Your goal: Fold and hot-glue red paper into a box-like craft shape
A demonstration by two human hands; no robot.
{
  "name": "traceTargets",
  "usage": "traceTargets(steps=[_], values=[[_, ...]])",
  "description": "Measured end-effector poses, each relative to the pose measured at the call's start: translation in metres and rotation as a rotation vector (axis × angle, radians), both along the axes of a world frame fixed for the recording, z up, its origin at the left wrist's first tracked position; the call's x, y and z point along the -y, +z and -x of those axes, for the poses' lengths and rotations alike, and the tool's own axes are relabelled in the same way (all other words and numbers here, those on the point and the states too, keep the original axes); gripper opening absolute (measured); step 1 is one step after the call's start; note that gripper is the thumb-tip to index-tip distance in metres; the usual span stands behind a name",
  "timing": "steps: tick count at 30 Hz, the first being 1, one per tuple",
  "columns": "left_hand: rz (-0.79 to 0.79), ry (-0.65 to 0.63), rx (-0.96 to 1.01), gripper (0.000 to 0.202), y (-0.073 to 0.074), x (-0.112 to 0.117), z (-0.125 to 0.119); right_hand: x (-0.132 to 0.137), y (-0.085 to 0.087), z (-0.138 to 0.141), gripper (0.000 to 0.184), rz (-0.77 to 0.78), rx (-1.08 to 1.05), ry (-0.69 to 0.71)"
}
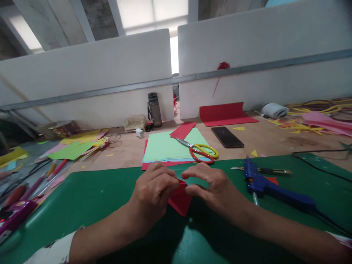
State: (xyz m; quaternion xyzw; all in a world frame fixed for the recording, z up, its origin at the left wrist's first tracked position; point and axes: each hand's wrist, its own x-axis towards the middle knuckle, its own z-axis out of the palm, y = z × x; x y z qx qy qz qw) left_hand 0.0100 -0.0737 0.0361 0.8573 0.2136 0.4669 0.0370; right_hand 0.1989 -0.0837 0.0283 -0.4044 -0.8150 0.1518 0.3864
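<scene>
A folded piece of red paper (181, 200) is pinched in the fingers of my left hand (154, 189), its pointed end hanging down above the green mat (104, 205). At the paper's right edge is my right hand (213, 183), its thumb and forefinger apart in a C shape. The thumb tip is at the paper; whether it presses on it I cannot tell. Beyond my hands, scissors (199, 149) with one red and one yellow handle lie partly on a stack of light green sheets (158, 145). A small red paper piece (183, 130) rests by the blades.
On the right lie a blue glue gun (275, 190) with its cord, a cutter knife (272, 171) and a phone (227, 137). A folded red sheet (224, 114) and a dark bottle (154, 110) stand at the back. Coloured papers (74, 148) and tools clutter the left.
</scene>
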Motion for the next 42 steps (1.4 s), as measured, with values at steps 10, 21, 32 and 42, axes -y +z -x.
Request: traceTargets(steps=[10,21,32,42], values=[[0.1,-0.03,-0.008,0.013,0.003,0.002,0.001,0.001,-0.006,0.006,0.012,0.019,-0.135,0.084],[0.043,0.017,0.016,0.015,0.007,0.005,-0.001,0.005,-0.005,0.004,0.015,-0.171,-0.051,0.044],[0.359,0.092,0.131,0.026,0.003,0.012,-0.001,0.01,-0.003,0.003,0.018,-0.071,-0.026,0.06],[0.494,0.106,0.15,0.03,0.006,0.008,0.0,0.011,0.0,0.005,0.018,-0.041,-0.014,0.016]])
